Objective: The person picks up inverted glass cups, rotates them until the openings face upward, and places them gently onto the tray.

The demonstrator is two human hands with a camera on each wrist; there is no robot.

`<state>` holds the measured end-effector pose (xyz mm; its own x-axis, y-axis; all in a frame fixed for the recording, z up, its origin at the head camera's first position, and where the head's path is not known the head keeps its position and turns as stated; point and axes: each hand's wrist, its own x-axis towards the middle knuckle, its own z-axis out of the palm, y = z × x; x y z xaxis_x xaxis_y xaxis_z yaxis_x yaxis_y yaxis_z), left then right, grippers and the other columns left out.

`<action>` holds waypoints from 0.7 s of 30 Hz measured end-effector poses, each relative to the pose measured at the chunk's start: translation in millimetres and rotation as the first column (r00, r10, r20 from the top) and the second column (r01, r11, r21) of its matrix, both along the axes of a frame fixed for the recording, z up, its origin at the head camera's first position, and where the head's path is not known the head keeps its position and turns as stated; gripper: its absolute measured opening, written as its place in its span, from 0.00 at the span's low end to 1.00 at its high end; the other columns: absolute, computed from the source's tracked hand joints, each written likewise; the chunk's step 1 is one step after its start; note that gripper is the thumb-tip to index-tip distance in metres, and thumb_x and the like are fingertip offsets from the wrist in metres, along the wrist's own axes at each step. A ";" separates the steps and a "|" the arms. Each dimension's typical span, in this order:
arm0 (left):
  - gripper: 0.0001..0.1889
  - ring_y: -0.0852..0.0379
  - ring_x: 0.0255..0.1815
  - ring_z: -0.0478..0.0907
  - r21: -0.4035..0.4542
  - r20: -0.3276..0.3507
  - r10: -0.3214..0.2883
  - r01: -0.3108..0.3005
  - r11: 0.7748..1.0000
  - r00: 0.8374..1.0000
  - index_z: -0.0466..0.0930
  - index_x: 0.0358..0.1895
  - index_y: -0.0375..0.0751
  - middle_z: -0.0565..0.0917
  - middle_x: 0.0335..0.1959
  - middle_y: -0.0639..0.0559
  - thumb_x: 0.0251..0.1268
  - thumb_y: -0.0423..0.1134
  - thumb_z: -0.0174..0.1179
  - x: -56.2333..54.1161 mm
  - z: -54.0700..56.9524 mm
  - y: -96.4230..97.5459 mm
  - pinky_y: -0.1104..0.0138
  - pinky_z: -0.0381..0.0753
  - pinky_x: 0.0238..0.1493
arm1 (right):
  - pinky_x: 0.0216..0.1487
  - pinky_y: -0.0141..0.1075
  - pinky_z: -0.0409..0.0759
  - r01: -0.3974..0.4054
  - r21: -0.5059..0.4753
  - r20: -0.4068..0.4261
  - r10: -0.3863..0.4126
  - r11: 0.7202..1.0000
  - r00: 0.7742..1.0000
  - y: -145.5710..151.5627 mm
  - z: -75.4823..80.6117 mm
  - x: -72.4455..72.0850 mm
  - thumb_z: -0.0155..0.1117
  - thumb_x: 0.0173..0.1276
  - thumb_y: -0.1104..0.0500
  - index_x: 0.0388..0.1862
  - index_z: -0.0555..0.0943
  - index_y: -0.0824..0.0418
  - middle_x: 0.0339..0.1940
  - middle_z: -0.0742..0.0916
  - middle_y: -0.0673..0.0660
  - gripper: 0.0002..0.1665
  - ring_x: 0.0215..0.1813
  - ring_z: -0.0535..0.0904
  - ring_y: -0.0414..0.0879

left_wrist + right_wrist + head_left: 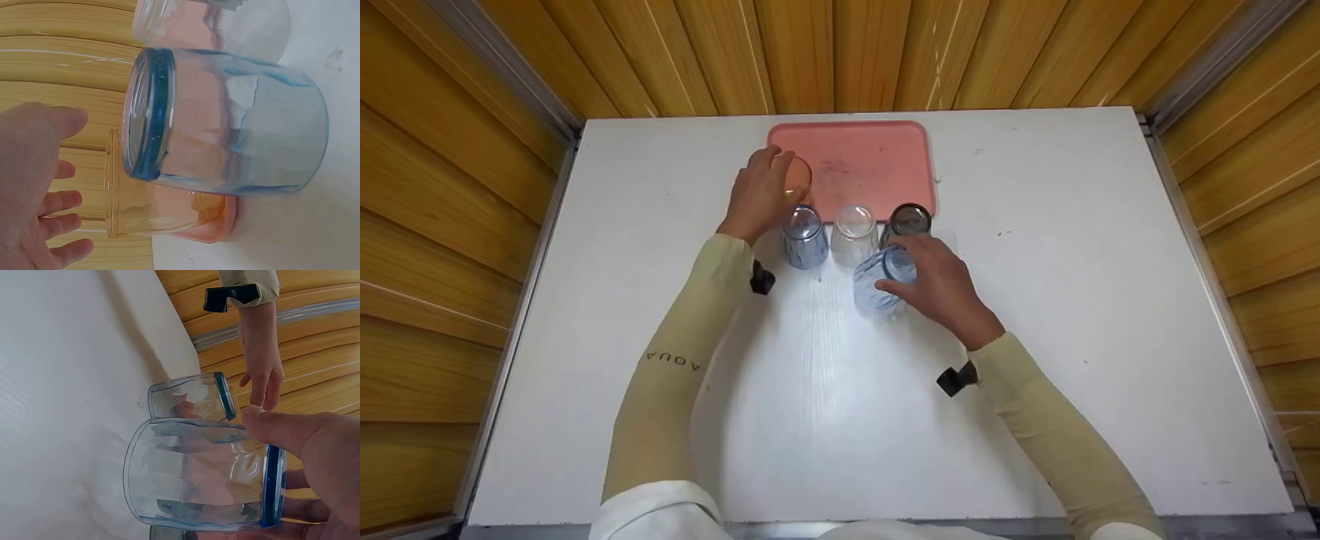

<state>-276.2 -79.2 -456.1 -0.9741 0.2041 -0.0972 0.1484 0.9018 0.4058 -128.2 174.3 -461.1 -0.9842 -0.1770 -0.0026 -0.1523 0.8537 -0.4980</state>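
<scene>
My left hand (761, 187) hovers beside the rim of an amber glass (799, 176), which stands upright at the pink tray's left front corner. In the left wrist view its fingers are spread and hold nothing. A blue glass (805, 246), a clear glass (855, 234) and a dark grey glass (910, 217) form a row along the tray's front edge, all upside down. My right hand (941, 285) grips another blue glass (202, 472) near its thick base, thumb on one side and fingers on the other. That glass is mouth down, tilted, in front of the dark one.
The pink tray (870, 157) lies at the back middle of the white table (810, 420). Wood-plank walls (862, 52) enclose the back and both sides. Both forearms reach in from the front edge.
</scene>
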 end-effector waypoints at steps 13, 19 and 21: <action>0.33 0.52 0.74 0.58 0.030 -0.070 -0.039 0.041 0.999 0.997 0.62 0.70 0.57 0.60 0.74 0.53 0.63 0.58 0.59 14.7 3.1 0.2 0.54 0.62 0.74 | 0.60 0.49 0.79 0.007 -0.051 -0.068 -0.011 0.999 0.998 2.0 -0.1 0.1 0.74 0.56 0.44 0.63 0.73 0.58 0.57 0.80 0.58 0.39 0.60 0.77 0.53; 0.32 0.52 0.75 0.57 0.038 -0.086 -0.052 0.055 0.998 0.995 0.62 0.70 0.58 0.60 0.74 0.53 0.63 0.57 0.60 22.2 6.2 0.3 0.53 0.62 0.75 | 0.59 0.47 0.79 -0.001 -0.083 -0.087 -0.006 0.997 0.996 2.2 -1.3 -0.7 0.74 0.56 0.45 0.62 0.73 0.60 0.56 0.80 0.58 0.39 0.59 0.77 0.52; 0.31 0.53 0.74 0.57 0.044 -0.108 -0.069 0.074 0.996 0.992 0.63 0.69 0.57 0.61 0.73 0.53 0.64 0.55 0.60 25.0 7.3 0.0 0.53 0.62 0.74 | 0.60 0.46 0.80 0.007 -0.092 -0.069 -0.014 0.996 0.998 2.0 -0.7 -1.0 0.73 0.57 0.44 0.62 0.72 0.60 0.56 0.79 0.58 0.39 0.59 0.77 0.51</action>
